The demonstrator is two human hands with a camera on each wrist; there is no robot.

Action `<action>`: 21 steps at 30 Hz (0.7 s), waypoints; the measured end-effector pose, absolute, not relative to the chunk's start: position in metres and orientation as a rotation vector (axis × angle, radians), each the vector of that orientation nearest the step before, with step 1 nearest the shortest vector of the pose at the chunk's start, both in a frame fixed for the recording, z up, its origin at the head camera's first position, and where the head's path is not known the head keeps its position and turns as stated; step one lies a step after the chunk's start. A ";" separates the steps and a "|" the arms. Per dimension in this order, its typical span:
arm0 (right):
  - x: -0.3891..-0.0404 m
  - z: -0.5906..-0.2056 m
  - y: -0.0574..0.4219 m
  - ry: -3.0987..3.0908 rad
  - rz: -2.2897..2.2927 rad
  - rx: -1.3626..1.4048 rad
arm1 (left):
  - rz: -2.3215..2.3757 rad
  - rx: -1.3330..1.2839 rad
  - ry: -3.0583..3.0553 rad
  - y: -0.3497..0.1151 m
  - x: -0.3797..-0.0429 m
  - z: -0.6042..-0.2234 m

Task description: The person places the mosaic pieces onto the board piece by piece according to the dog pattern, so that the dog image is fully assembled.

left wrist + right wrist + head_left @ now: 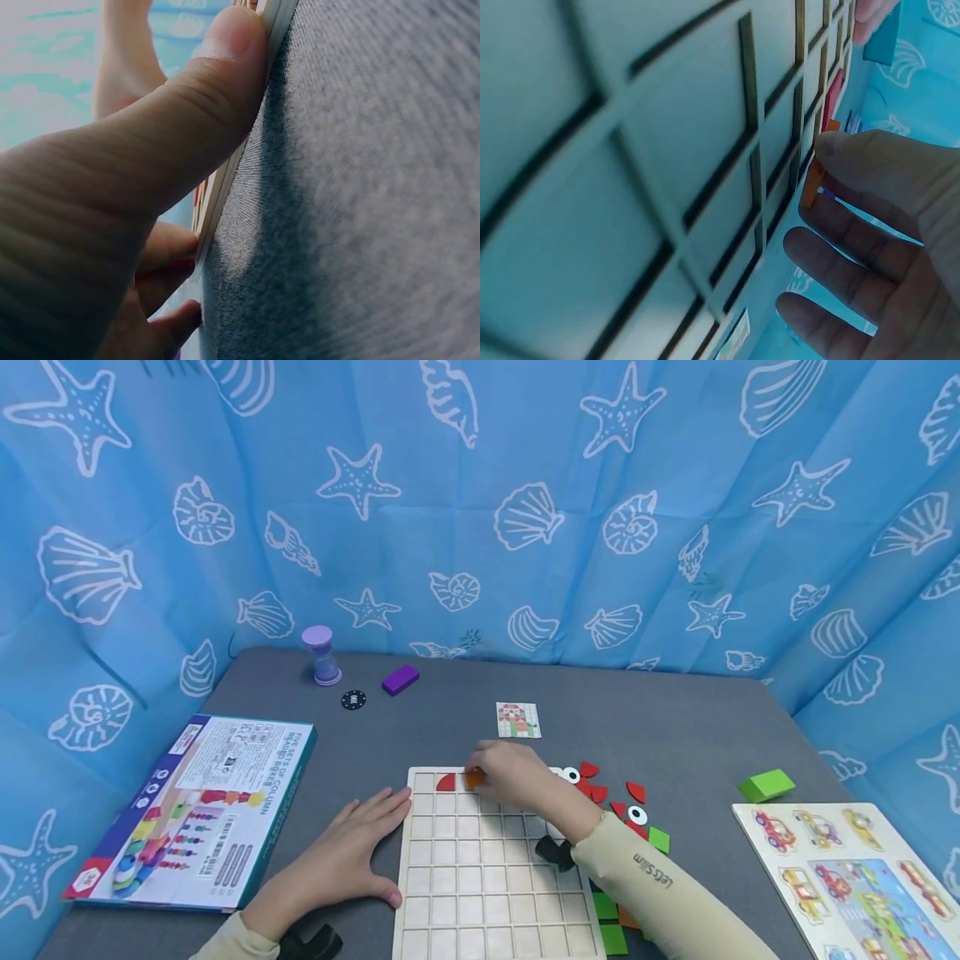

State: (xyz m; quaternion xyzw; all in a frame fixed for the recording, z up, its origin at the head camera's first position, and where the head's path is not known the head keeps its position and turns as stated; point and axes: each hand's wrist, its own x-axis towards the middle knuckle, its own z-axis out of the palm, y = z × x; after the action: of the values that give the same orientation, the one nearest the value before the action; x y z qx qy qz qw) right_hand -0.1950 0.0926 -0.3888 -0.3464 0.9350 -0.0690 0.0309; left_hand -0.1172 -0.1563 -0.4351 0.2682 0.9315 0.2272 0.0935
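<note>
A pale wooden grid board [462, 878] lies on the table before me. My right hand [513, 774] pinches an orange tile [474, 777] between thumb and fingers at the board's far row; the tile [815, 171] also shows in the right wrist view. Just left of it, a red quarter-round piece [446, 783] sits in a cell of that row. My left hand [351, 847] touches the board's left edge with straight fingers and thumb. In the left wrist view its thumb [232, 37] rests against the board's side.
Red pieces [636, 792], white ring pieces [637, 815] and green tiles [613, 939] lie right of the board. A pattern card [517, 720] is behind it. Around stand a boxed toy [202, 810], an hourglass [322, 657], a purple block [401, 680], a green block [767, 786] and a vehicle puzzle [847, 868].
</note>
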 end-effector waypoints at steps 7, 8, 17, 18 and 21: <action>-0.196 -0.393 0.084 2.889 -0.190 -1.082 | 0.672 0.780 2.747 -0.157 -0.118 -0.435; -0.196 -0.393 0.083 2.889 -0.199 -1.075 | 0.672 0.778 2.747 -0.157 -0.118 -0.435; -0.195 -0.393 0.080 2.895 -0.209 -1.046 | 0.685 0.794 2.752 -0.156 -0.118 -0.433; -0.194 -0.392 0.081 2.888 -0.223 -1.028 | 0.686 0.795 2.751 -0.156 -0.118 -0.433; -0.194 -0.389 0.091 2.875 -0.271 -0.963 | 0.684 0.798 2.750 -0.157 -0.118 -0.434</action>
State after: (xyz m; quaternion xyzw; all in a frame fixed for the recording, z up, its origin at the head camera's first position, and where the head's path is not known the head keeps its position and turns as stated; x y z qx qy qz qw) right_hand -0.1939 0.0911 -0.3890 -0.3159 0.9434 -0.0888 0.0486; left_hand -0.1177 -0.1570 -0.4343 0.2698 0.9295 0.2313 0.0986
